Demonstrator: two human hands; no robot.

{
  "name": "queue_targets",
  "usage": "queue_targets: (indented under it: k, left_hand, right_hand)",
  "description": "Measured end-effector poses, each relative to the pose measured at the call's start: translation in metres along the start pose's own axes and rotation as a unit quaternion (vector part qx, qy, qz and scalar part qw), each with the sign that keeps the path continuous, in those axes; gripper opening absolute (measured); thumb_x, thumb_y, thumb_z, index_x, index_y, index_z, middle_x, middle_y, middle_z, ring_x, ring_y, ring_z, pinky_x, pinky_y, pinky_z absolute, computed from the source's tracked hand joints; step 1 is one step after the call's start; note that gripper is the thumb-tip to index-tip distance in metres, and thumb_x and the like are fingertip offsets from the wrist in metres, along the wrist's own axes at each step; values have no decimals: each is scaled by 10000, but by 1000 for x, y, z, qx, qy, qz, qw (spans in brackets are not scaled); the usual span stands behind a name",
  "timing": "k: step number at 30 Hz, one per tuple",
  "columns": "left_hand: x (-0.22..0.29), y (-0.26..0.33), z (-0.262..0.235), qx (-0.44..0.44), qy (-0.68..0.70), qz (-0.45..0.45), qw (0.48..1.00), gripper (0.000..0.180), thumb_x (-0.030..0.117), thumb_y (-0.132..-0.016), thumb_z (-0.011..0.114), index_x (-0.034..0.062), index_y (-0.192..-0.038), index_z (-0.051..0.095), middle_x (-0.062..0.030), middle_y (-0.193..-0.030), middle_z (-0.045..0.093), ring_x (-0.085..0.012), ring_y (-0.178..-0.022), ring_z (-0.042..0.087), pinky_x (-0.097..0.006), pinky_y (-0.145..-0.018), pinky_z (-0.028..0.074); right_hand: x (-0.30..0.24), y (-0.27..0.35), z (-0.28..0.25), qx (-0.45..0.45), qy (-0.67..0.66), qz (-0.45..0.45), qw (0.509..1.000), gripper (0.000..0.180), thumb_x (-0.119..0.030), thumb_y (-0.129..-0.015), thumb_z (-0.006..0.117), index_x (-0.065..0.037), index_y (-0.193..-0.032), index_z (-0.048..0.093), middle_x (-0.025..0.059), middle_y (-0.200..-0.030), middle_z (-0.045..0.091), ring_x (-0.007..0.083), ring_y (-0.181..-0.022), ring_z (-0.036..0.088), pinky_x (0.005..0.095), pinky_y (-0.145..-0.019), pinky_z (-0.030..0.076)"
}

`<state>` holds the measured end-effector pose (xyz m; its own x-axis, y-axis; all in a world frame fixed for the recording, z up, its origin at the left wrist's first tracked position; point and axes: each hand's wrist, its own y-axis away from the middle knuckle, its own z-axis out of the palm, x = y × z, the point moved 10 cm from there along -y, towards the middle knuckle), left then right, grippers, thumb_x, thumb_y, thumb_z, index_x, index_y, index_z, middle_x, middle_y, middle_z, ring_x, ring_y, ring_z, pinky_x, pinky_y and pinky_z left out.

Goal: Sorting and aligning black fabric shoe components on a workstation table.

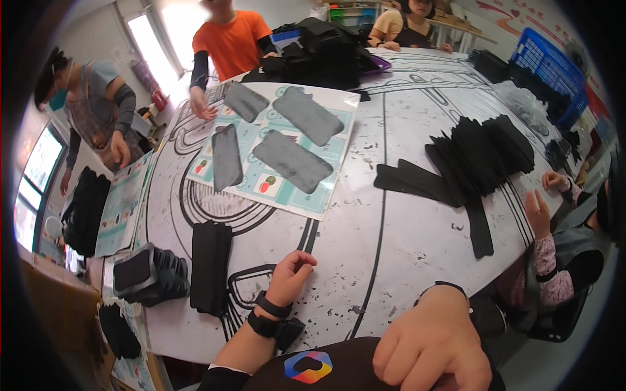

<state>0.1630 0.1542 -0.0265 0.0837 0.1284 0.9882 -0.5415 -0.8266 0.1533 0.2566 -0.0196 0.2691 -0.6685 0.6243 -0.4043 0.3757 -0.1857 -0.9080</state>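
My left hand [291, 276] is above the white table [417, 254], its fingers loosely curled together and no object showing in them. Dark straps circle its wrist. It is nearest a board [317, 207] with coloured prints, on which several grey, flat fabric pieces [293, 159] lie apart. Left of that hand is an upright-looking stack of long black fabric strips [210, 267]. Close to the camera, my right hand [433, 345] is closed with its fingers bent down, beside a dark surface bearing a colourful emblem [308, 367]. Whatever is under those fingers is hidden.
Fanned black strips [482, 156] lie at right, near a co-worker's hands [540, 212]. Stacked grey-edged pieces [150, 274] sit at left. Farther back are a black heap [319, 55], a blue basket [546, 75], and a person in orange [228, 42]. Other people stand or sit around.
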Motion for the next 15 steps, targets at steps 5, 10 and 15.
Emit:
queue_targets:
  k: [5, 10, 15]
  left_hand:
    - [0, -1, 5, -13, -9, -3, 1000, 105, 32, -837, 504, 15, -921, 563, -5, -848, 574, -65, -791, 526, -200, -724, 419]
    - [-5, 0, -3, -5, -18, 22, 1000, 107, 20, -837, 499, 12, -926, 558, -3, -851, 569, -61, -781, 518, -194, -707, 413]
    - [-5, -8, 4, -19, -18, 56, 998, 125, 58, -825, 509, 17, -925, 571, -1, -826, 569, -60, -726, 505, -200, -664, 416]
  right_hand:
    - [3, -2, 1, -4, 6, 17, 1000, 279, -15, -863, 498, -176, -1062, 609, 4, -549, 419, 109, -405, 335, 244, -384, 265]
    - [24, 1, -2, -70, 28, 36, 997, 164, -26, -837, 518, -88, -975, 579, 43, -600, 477, 156, -454, 403, 281, -429, 326]
    - [107, 53, -106, 164, 332, 388, 844, 114, -66, -824, 542, -33, -924, 585, 45, -639, 576, 190, -515, 538, 284, -491, 413]
